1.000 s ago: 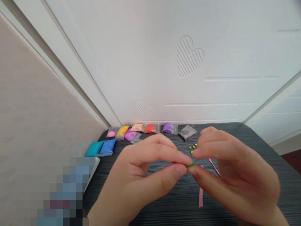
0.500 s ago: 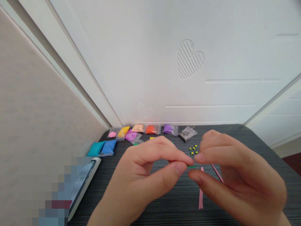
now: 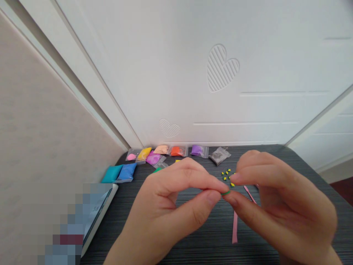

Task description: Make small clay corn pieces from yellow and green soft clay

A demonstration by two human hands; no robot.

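A thin green strip [image 3: 226,193], apparently modelling clay, is pinched between the thumb and forefinger of my left hand [image 3: 158,209]. My right hand [image 3: 298,209] has its thumb tip against the strip's free end. Its forefinger is raised above the thumb, leaving a gap, and the other fingers are curled. Several tiny yellow-and-green pieces [image 3: 224,179] lie on the dark table behind the fingertips. Below the hands lies a flat pink modelling tool [image 3: 235,228], its upper end hidden by my right thumb. A second pink tool [image 3: 249,194] is partly covered by my right hand.
Along the back of the dark table [image 3: 204,246] lie bags of clay: yellow [image 3: 143,154], orange [image 3: 176,151], purple [image 3: 197,150] and grey [image 3: 220,156] among them. Blue clay [image 3: 127,172] and a tablet-like device [image 3: 99,217] are at left. A white panel [image 3: 176,73] stands behind.
My right thumb has come up against the green strip, which now looks curved. The right forefinger has shifted slightly right, showing more yellow-and-green pieces. The left hand keeps its pinch.
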